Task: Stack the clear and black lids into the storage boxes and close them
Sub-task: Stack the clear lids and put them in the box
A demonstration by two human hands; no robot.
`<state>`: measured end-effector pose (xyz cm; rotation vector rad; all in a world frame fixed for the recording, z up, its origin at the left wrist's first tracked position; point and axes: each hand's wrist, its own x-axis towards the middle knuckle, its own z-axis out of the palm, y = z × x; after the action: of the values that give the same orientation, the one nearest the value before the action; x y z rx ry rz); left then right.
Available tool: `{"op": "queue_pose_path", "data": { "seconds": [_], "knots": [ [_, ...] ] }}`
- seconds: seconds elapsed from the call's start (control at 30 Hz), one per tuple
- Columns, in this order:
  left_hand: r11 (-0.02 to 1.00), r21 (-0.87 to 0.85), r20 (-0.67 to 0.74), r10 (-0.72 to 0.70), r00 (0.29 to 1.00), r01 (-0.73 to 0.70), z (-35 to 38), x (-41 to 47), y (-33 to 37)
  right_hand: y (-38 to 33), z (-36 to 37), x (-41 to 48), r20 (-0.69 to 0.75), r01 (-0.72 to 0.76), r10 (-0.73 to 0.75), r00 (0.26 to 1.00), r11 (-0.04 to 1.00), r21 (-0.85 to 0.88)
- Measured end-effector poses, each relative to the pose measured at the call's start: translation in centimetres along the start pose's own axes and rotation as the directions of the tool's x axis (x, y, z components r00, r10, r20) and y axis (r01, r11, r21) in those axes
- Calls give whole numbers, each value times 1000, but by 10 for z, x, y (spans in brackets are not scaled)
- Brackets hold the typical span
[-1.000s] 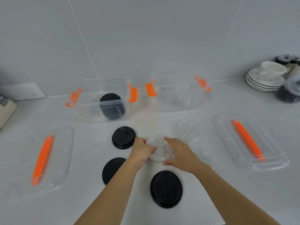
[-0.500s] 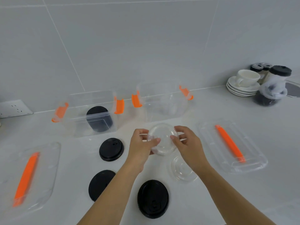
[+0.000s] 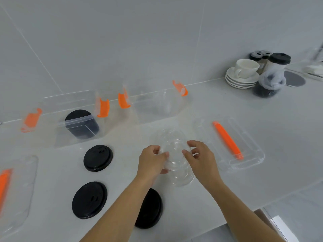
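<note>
My left hand [image 3: 152, 161] and my right hand [image 3: 201, 158] both grip a clear lid [image 3: 174, 154], held just above a second clear lid [image 3: 183, 177] on the counter. Another clear lid [image 3: 170, 133] lies behind them. Three black lids rest on the counter: one at mid-left [image 3: 97, 158], one lower left [image 3: 89, 199], and one [image 3: 152, 208] partly hidden under my left forearm. The left storage box [image 3: 70, 117] with orange clips holds a black lid upright. The right storage box [image 3: 157, 103] stands open; I cannot tell what is in it.
Two clear box covers with orange handles lie flat, one at the left edge [image 3: 15, 189] and one on the right [image 3: 229, 142]. Stacked saucers with a white cup [image 3: 243, 74] and dark-lidded jars [image 3: 272, 75] stand at the back right. The counter's front edge runs at lower right.
Both hands lifted the clear lid off the counter, then carried it back down over a second clear lid. The camera view shifted to the right.
</note>
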<state>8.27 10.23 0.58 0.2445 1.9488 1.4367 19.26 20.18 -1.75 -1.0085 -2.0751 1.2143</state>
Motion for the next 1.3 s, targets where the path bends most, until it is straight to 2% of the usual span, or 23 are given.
{"op": "queue_pose_path", "data": {
  "seconds": [0.7,0.9,0.97,1.17,1.3],
  "knots": [
    [977,161,-28,-140,990,142,16,3,-21,40,5,-18,44,-103,107,993,990,-93],
    [969,191,-29,-152,988,155,18,4,-19,49,9,-14,37,-179,203,978,923,-341],
    [964,195,-21,-181,983,182,19,5,-19,51,10,-14,61,-193,231,971,907,-376],
    [938,187,62,-309,949,293,26,7,-13,51,12,-14,48,-198,226,973,924,-328],
    [934,196,83,-319,944,298,28,5,-19,50,14,-15,77,-202,243,967,916,-348]
  ]
}}
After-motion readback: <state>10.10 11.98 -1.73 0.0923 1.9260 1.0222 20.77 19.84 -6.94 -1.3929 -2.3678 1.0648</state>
